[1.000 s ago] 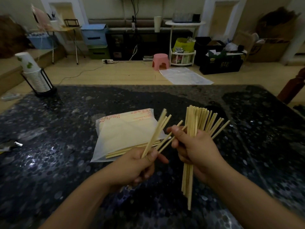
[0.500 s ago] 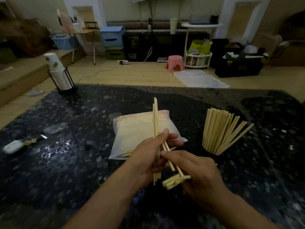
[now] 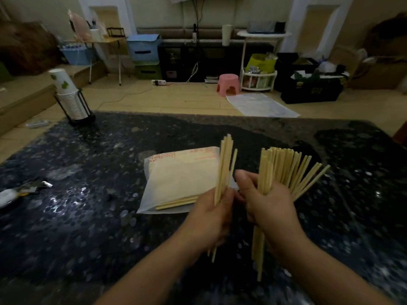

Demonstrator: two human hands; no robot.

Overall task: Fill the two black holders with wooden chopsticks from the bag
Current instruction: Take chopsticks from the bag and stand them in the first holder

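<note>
Both hands were closed on pale wooden chopsticks: a small bundle [image 3: 224, 168] was gripped by the left hand [image 3: 212, 219], a fanned larger bunch [image 3: 286, 170] by the right hand [image 3: 269, 208], above the dark speckled counter [image 3: 88, 205] beside the translucent plastic bag [image 3: 178, 177]. Sticks could be spilled if the loose fan slipped.

Dark table [image 3: 92, 216] lies open left of the bag [image 3: 176, 181]; cup rack [image 3: 72, 102] blocks the far-left corner.

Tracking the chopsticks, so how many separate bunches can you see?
4 bunches of chopsticks: one in the left hand, one in the right hand, one fanned upright behind that hand, some sticking out of the bag. More may be hidden inside.
</note>
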